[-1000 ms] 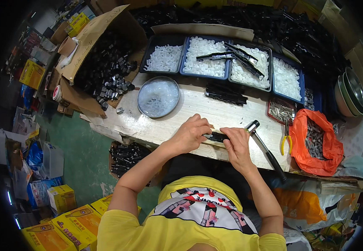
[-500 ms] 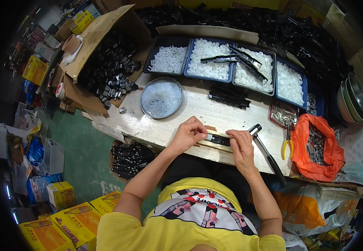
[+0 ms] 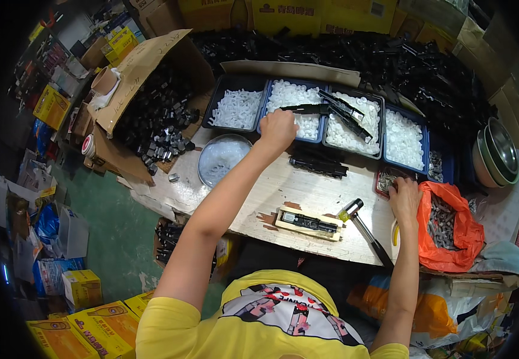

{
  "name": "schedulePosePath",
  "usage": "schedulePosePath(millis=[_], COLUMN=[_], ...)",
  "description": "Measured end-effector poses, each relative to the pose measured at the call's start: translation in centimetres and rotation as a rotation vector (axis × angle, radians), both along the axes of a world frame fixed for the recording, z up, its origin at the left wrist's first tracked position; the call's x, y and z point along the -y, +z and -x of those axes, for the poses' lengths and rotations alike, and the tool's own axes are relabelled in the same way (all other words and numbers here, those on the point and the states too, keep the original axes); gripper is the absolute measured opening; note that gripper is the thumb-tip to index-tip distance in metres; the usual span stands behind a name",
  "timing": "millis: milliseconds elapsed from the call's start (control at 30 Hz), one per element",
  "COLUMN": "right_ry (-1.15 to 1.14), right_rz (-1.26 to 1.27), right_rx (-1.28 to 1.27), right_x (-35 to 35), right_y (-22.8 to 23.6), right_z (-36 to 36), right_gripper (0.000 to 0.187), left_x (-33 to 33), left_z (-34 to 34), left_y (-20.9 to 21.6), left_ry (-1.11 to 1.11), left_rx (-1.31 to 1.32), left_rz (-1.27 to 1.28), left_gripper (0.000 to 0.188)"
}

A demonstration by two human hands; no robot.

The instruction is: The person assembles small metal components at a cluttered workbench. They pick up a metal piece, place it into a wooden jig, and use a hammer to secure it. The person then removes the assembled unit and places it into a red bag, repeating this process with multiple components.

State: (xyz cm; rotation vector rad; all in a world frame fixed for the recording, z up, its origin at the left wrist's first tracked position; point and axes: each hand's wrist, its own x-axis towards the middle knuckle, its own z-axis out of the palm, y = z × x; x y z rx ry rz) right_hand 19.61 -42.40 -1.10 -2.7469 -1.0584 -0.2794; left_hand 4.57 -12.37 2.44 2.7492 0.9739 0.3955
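Observation:
My left hand (image 3: 278, 130) reaches over a blue tray of white plastic pieces (image 3: 283, 93), its fingers curled and closed at the near side; their tips are hidden. Across that tray and its right neighbour lie several long black parts (image 3: 348, 116). My right hand (image 3: 405, 197) dips its curled fingers into a small red tray of metal pins (image 3: 385, 178); what the fingertips hold cannot be made out. Between my arms, near the table edge, a black part (image 3: 308, 221) lies in a pale wooden jig (image 3: 331, 235), touched by neither hand. Right of the jig rests a hammer (image 3: 364, 230).
A round bowl of translucent pieces (image 3: 204, 158) stands left, beside a cardboard box of black and silver parts (image 3: 163, 134). More black parts (image 3: 318, 166) lie mid-table. Yellow-handled pliers (image 3: 395, 233) and an orange bag of metal pieces (image 3: 481, 233) are at right.
Both hands have left the black part in the jig. The left moved up to the white-piece tray, the right moved right to the pin tray. The view has shifted slightly.

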Motion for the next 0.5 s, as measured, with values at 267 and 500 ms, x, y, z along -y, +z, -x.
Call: schedulePosePath(millis=[267,500], right_ry=[-0.005,0.024], right_rz=[0.118,-0.069], right_rx=[-0.058,-0.002], right_x=[-1.5,-0.1], right_y=[0.2,-0.1], right_z=[-1.1,-1.0], right_gripper=[0.009,0.013], left_x=[-0.9,-2.7], left_z=[-1.8,-1.9], left_y=[1.4,-0.1], left_ry=[-0.001,-0.086], left_rx=[-0.077,-0.061], left_rz=[0.0,0.118], left_gripper=[0.015,0.018])
